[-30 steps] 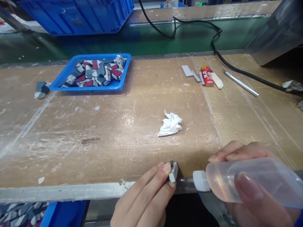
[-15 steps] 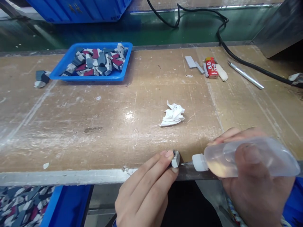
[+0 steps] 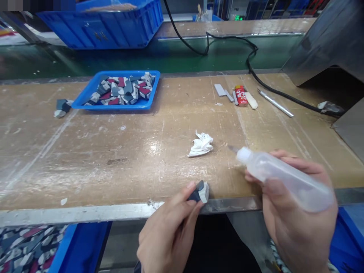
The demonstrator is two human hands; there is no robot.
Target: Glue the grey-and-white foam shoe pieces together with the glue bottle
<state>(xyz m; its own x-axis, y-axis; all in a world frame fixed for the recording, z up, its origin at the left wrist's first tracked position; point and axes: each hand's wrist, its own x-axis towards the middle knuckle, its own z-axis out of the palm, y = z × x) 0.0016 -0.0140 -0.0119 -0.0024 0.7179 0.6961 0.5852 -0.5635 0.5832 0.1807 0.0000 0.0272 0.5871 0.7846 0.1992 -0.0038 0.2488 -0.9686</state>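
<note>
1. Two bare hands work at the front edge of the wooden bench [image 3: 85, 163], just below the crumpled white tissue [image 3: 200, 144].
2. Left hand [image 3: 167, 235] is closed, pinching a small grey-and-dark block [image 3: 202, 192] between thumb and fingers. The block sits below the tissue, just over the bench edge.
3. Right hand [image 3: 295, 216] is wrapped firmly around a clear squeeze bottle [image 3: 284, 180], down and right of the tissue.
4. Just changed: the bottle's fine metal tip [image 3: 232, 148] has pulled back from the block and swung up, now level with the tissue. Tip and block are apart, so the block's end is free.
5. Blue tray [image 3: 113, 108] of multicoloured blocks [image 3: 123, 91] lies up-left of the tissue; red lighter [image 3: 241, 96] and metal craft knife [image 3: 275, 103] lie up-right.
</note>
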